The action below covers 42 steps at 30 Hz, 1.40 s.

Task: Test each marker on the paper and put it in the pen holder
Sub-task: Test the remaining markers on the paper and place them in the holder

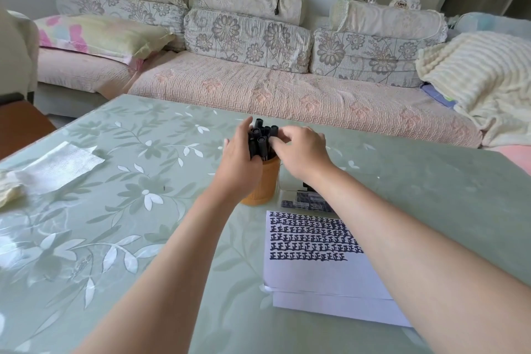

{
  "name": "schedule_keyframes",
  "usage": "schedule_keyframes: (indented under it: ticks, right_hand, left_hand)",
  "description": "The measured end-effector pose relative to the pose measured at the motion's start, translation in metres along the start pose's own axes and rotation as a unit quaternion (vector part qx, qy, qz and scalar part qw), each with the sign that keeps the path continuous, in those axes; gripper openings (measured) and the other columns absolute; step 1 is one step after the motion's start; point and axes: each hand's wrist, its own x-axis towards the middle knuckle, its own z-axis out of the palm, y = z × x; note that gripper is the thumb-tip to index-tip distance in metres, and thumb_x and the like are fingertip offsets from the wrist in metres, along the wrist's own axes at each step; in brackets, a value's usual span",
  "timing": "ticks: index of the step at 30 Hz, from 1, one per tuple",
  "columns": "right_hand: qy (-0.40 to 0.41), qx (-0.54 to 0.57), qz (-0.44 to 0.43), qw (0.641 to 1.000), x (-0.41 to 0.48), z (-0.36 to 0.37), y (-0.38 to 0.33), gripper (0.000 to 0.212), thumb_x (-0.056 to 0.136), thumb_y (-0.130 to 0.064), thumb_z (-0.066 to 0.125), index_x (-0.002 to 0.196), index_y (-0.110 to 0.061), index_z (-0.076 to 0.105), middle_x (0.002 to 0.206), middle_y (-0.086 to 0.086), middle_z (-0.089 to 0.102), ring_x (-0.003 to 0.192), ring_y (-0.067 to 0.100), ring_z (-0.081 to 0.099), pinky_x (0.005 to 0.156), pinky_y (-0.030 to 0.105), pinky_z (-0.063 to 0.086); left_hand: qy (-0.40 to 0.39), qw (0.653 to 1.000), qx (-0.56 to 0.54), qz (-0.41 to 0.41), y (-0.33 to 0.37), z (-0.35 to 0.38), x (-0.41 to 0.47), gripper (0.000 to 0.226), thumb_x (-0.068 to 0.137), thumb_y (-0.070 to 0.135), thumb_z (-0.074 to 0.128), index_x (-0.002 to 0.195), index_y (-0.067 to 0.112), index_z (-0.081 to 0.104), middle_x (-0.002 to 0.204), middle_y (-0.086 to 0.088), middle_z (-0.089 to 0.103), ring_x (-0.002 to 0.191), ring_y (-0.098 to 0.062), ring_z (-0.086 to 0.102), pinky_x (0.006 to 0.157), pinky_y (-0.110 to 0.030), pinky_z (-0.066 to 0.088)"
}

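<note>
An orange-brown pen holder [265, 184] stands on the table, filled with several black markers [261, 138] sticking up out of it. My left hand [240, 155] wraps around the left side of the marker bunch, fingers closed on it. My right hand [301, 149] comes in from the right, its fingertips pinching the marker tops. In front of the holder lies a stack of white paper [324, 276] whose top sheet carries rows of black test marks. More black markers [307, 201] lie flat between the holder and the paper, partly hidden by my right forearm.
The green floral table [115, 210] carries a white cloth [54, 169] at the far left. A sofa [258, 89] with cushions runs behind the table's far edge, and a cream blanket [482, 77] lies on its right end.
</note>
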Motion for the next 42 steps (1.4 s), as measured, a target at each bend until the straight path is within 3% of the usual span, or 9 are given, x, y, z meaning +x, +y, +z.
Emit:
schedule_keyframes:
  ticks: [4, 8, 10, 12, 19, 25, 29, 34, 42]
  right_hand:
    - [-0.05, -0.098, -0.003, 0.994, 0.004, 0.002, 0.001, 0.025, 0.097, -0.043, 0.049, 0.097, -0.03, 0.07, 0.117, 0.0, 0.061, 0.119, 0.026, 0.042, 0.094, 0.041, 0.03]
    - [-0.147, -0.021, 0.005, 0.989, 0.007, 0.005, 0.005, 0.028, 0.098, -0.034, 0.046, 0.071, -0.035, 0.056, 0.101, 0.006, 0.057, 0.108, 0.034, 0.054, 0.09, 0.044, 0.044]
    - [-0.14, 0.061, -0.006, 0.988, 0.003, 0.001, 0.01, 0.019, 0.098, -0.03, 0.049, 0.092, -0.04, 0.063, 0.113, 0.002, 0.059, 0.108, 0.026, 0.058, 0.093, 0.039, 0.046]
    - [-0.109, 0.091, 0.01, 0.99, -0.001, -0.009, 0.022, 0.027, 0.1, -0.024, 0.05, 0.124, -0.03, 0.06, 0.125, -0.003, 0.056, 0.109, 0.015, 0.056, 0.095, 0.029, 0.042]
    - [-0.167, -0.098, 0.064, 0.979, -0.022, -0.035, 0.085, 0.025, 0.097, -0.017, 0.051, 0.109, -0.028, 0.071, 0.122, -0.003, 0.067, 0.112, 0.018, 0.059, 0.097, 0.032, 0.046]
    - [-0.203, -0.169, 0.029, 0.964, -0.025, -0.031, 0.093, 0.024, 0.092, -0.016, 0.061, 0.109, -0.027, 0.073, 0.114, -0.001, 0.07, 0.105, 0.021, 0.062, 0.093, 0.037, 0.052]
    - [-0.23, -0.198, 0.0, 0.953, -0.017, -0.026, 0.088, 0.021, 0.086, -0.018, 0.069, 0.104, -0.028, 0.074, 0.107, -0.002, 0.069, 0.094, 0.021, 0.063, 0.082, 0.033, 0.053]
    - [-0.239, -0.257, -0.025, 0.936, -0.012, -0.02, 0.086, 0.027, 0.089, -0.013, 0.065, 0.111, -0.027, 0.072, 0.112, 0.002, 0.067, 0.096, 0.025, 0.063, 0.077, 0.032, 0.053]
    - [-0.243, -0.314, -0.037, 0.917, -0.009, -0.015, 0.08, 0.024, 0.084, -0.005, 0.066, 0.1, -0.022, 0.076, 0.101, 0.005, 0.069, 0.086, 0.027, 0.064, 0.07, 0.033, 0.052]
  left_hand:
    - [0.014, 0.999, -0.046, 0.017, -0.001, -0.002, 0.004, 0.075, 0.081, -0.01, 0.039, 0.148, 0.023, 0.026, 0.147, -0.002, 0.039, 0.133, -0.016, 0.039, 0.109, -0.032, 0.033]
    - [0.0, 0.999, -0.039, 0.029, 0.007, -0.007, 0.009, 0.075, 0.078, -0.003, 0.039, 0.147, 0.027, 0.032, 0.149, 0.002, 0.034, 0.135, -0.011, 0.031, 0.11, -0.028, 0.028]
    - [-0.016, 0.999, 0.017, 0.046, 0.007, -0.006, 0.009, 0.064, 0.082, 0.017, 0.041, 0.144, 0.031, 0.038, 0.152, 0.006, 0.029, 0.139, -0.013, 0.025, 0.114, -0.034, 0.023]
    - [-0.017, 0.994, 0.09, 0.063, 0.003, -0.003, 0.009, 0.052, 0.092, 0.035, 0.041, 0.144, 0.036, 0.038, 0.154, 0.009, 0.026, 0.139, -0.015, 0.022, 0.112, -0.037, 0.022]
    - [0.036, 0.986, 0.144, 0.081, -0.006, -0.009, 0.017, 0.041, 0.1, 0.029, 0.042, 0.141, 0.026, 0.046, 0.142, 0.008, 0.046, 0.123, -0.02, 0.048, 0.085, -0.032, 0.045]
    - [-0.032, 0.979, 0.182, 0.085, 0.0, -0.005, 0.015, 0.065, 0.094, 0.037, 0.053, 0.15, 0.021, 0.026, 0.147, 0.003, 0.036, 0.13, -0.022, 0.036, 0.102, -0.039, 0.035]
    - [0.001, 0.987, 0.148, 0.062, -0.002, -0.004, 0.013, 0.065, 0.095, 0.025, 0.05, 0.15, 0.031, 0.017, 0.145, 0.005, 0.04, 0.124, -0.022, 0.047, 0.093, -0.039, 0.042]
    - [0.014, 0.986, 0.15, 0.076, -0.005, -0.003, 0.014, 0.053, 0.094, 0.028, 0.055, 0.144, 0.028, 0.038, 0.139, 0.006, 0.045, 0.121, -0.019, 0.047, 0.084, -0.026, 0.036]
    - [-0.007, 0.984, 0.17, 0.057, -0.004, -0.003, 0.011, 0.065, 0.092, 0.029, 0.056, 0.148, 0.029, 0.023, 0.143, 0.003, 0.039, 0.123, -0.025, 0.046, 0.089, -0.037, 0.04]
